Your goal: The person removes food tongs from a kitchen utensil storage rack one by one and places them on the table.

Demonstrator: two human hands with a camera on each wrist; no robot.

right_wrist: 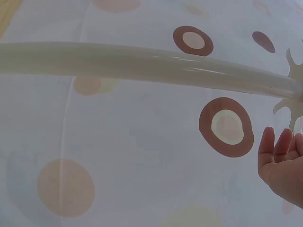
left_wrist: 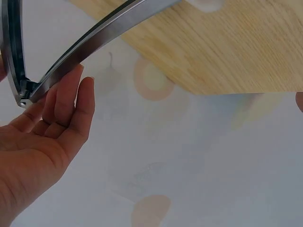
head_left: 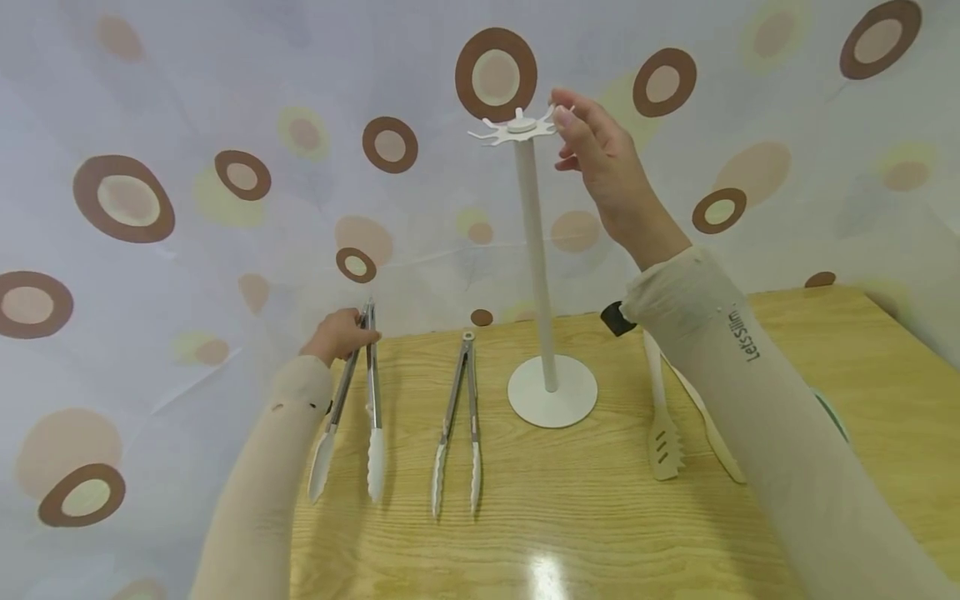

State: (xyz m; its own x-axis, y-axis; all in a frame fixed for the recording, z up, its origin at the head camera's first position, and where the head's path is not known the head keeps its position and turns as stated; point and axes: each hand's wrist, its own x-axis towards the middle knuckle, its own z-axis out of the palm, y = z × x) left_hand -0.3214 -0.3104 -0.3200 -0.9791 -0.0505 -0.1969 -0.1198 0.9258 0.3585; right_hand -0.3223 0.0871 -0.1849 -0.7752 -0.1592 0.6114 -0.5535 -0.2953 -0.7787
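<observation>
My left hand grips a pair of metal tongs near the hinge at the table's back left. Their white scalloped tips point toward me, and the arms are spread. The left wrist view shows the hand with fingers around the hinge end of the tongs. At the top of a white utensil stand, thumb and fingertips of my right hand pinch one hook of the hook ring. A second, smaller pair of tongs lies left of the stand's round base.
Right of the stand, a cream slotted turner and another pale utensil lie on the wooden table. My right sleeve partly covers a green-edged item. A dotted cloth hangs behind the table.
</observation>
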